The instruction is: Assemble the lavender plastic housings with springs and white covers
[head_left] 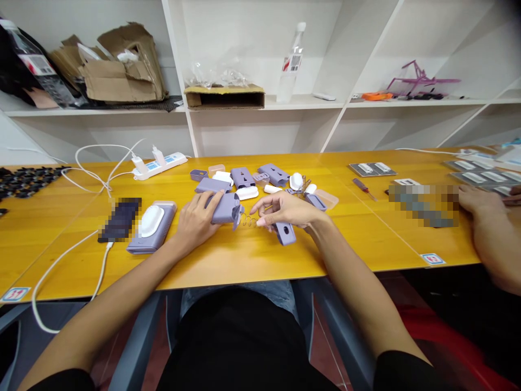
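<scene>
Black shirt (pixel 240 347) nearest cam. Our L hand (pixel 198 220) grips purple housing (pixel 223 210), long axis approx L-R; our R hand (pixel 290 209) pinches spring (pixel 249 221) just R of housing's end.

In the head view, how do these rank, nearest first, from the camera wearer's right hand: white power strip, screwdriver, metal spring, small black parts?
1. Metal spring: right at the right hand.
2. Screwdriver: off to its right.
3. White power strip: back left.
4. Small black parts: far left.
</scene>
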A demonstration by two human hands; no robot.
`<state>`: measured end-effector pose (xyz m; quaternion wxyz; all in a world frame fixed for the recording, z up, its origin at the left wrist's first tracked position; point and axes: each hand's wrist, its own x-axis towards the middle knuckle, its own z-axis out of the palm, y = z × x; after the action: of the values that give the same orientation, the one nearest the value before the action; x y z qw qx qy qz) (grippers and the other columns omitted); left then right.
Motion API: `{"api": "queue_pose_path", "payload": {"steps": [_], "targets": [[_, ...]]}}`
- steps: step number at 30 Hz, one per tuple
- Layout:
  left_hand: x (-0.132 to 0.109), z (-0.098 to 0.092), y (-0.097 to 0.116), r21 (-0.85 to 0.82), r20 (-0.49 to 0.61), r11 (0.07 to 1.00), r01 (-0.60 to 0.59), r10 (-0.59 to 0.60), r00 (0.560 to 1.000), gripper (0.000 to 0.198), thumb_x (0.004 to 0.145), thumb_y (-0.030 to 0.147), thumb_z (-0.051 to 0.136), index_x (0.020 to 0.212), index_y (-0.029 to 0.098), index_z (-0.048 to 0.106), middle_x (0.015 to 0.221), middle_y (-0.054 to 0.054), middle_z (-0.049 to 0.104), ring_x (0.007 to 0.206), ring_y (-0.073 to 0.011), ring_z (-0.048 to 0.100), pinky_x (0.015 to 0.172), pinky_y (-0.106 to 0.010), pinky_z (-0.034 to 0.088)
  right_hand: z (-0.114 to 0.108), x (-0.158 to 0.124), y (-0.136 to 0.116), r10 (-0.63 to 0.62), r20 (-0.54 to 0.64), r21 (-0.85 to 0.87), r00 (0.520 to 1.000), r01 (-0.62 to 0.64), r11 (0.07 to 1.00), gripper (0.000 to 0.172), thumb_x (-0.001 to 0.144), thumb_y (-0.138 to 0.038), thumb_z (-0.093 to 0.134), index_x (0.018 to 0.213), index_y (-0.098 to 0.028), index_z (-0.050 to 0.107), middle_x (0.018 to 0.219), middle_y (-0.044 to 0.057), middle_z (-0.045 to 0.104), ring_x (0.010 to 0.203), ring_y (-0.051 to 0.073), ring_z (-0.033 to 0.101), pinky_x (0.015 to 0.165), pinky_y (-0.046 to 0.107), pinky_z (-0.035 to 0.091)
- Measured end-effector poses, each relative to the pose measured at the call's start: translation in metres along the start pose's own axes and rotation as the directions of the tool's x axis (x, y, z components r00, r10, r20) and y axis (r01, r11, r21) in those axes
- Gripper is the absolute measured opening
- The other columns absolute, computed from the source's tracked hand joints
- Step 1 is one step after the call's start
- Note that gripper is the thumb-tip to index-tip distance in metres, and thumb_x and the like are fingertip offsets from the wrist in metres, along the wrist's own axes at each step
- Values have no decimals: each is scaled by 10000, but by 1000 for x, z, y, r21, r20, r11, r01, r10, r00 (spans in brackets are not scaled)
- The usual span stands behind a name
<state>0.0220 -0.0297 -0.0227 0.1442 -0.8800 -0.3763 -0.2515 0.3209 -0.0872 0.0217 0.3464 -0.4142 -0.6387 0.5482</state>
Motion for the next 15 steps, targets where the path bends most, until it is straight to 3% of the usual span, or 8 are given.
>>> {"api": "queue_pose_path", "payload": {"steps": [3, 7, 15], "targets": [[0, -1, 1, -14, 9, 1000, -7, 7, 1000, 729, 960, 346, 750, 1642, 234, 516, 1499, -186, 670, 1312, -388, 668, 1016, -480, 595, 1, 3, 3, 1, 76, -16, 997, 0, 1000, 373, 717, -337, 1026, 1034, -208, 880, 787, 1, 792, 559, 113, 689, 532, 240, 570], [0, -1, 1, -9, 14, 1000, -20, 21, 1000, 716, 967, 338, 743, 1639, 231, 520, 1497, -183, 677, 1308, -381, 672, 1022, -476, 593, 1, 6, 6, 24, 179, -28, 983, -19, 999, 327, 759, -381, 997, 1022, -211, 901, 826, 49, 854, 642, 143, 740, 582, 248, 592], [-2, 4, -5, -5, -47, 999, -53, 53, 998, 739, 976, 352, 732, 1667, 248, 490, 1514, -179, 663, 1335, -387, 660, 1056, -487, 577, -4, -4, -1, -79, 15, 29, 997, 79, 996, 236, 793, -357, 964, 951, -193, 898, 743, 39, 818, 570, 121, 670, 531, 240, 534]]}}
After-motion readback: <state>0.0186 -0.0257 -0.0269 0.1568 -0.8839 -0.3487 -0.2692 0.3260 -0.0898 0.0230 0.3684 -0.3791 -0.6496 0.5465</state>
